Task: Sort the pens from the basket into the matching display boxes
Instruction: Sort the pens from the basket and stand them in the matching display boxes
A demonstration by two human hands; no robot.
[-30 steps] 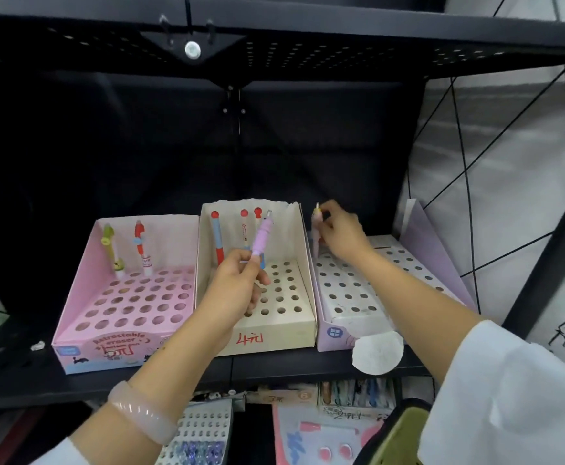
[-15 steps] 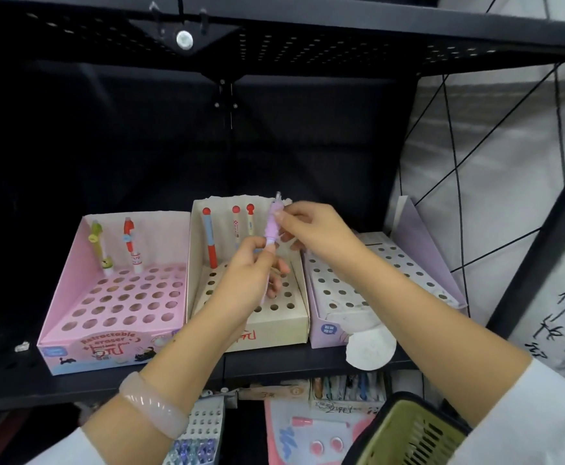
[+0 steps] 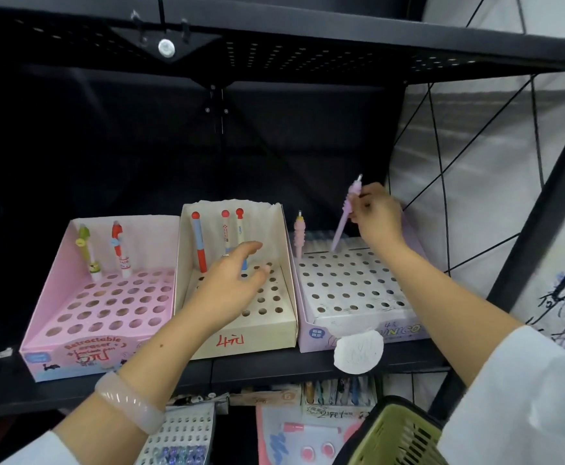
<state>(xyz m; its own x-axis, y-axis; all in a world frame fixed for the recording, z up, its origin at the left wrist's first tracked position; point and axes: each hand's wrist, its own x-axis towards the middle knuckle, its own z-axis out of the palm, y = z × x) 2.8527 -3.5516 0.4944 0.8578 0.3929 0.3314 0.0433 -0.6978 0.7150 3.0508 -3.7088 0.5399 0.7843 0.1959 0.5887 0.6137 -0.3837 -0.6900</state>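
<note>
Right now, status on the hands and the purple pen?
Right hand pinching purple pen, tip over lilac box back row. Left hand open above cream box. Nothing blocking.

"Retractable eraser" printed on the pink display box (image 3: 83, 350) front, red handwritten "4" price mark on the cream display box (image 3: 240, 342) front, partly legible "NICO" on the lilac display box (image 3: 405, 330) front
</note>
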